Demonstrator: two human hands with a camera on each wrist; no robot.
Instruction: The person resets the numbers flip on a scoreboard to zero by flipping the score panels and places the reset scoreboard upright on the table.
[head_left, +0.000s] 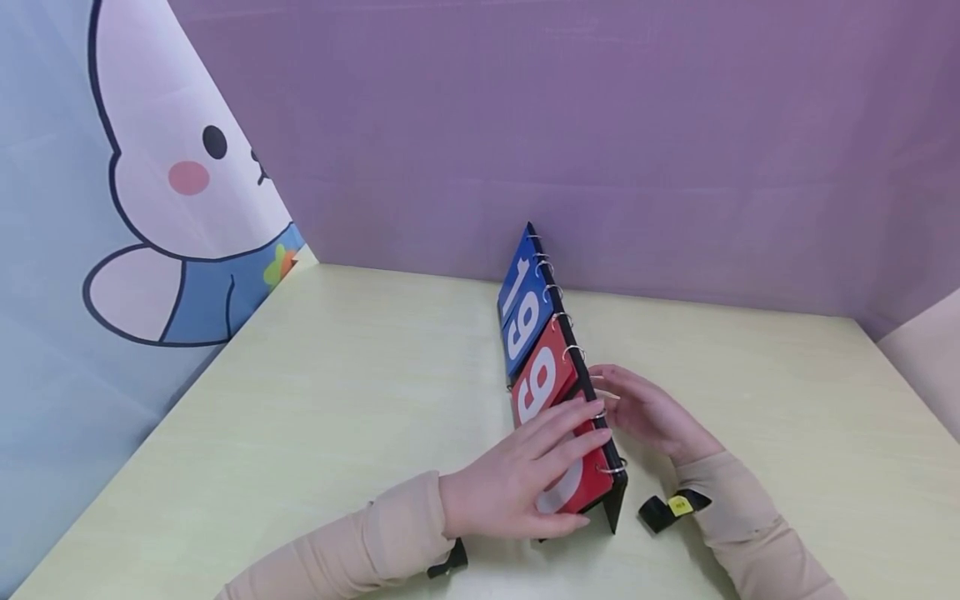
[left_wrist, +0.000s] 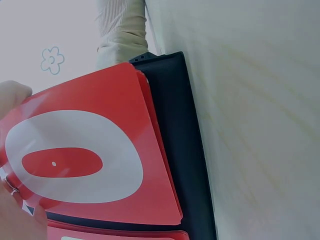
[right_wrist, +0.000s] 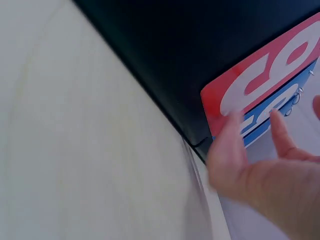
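A tent-shaped flip scoreboard [head_left: 615, 504] stands lengthwise on the table, its number cards hung from metal rings along the black top edge. Blue cards [head_left: 522, 250] are at the far end and red cards [head_left: 558, 340] at the near end. My left hand [head_left: 510, 483] lies across the nearest red card, fingers extended to the ringed edge, thumb by its near side. That card [left_wrist: 120, 95] shows a white 0 in the left wrist view. Behind the scoreboard, my right hand [head_left: 656, 417] has loosely bent fingers holding nothing. Its wrist view shows the black back panel [right_wrist: 165, 50] and more cards.
The pale table [head_left: 390, 358] spreads out on both sides of the scoreboard. A purple cloth [head_left: 600, 100] rises behind it, and a blue panel with a cartoon rabbit [head_left: 157, 200] stands at the left. A black strap [head_left: 657, 515] is at the right wrist.
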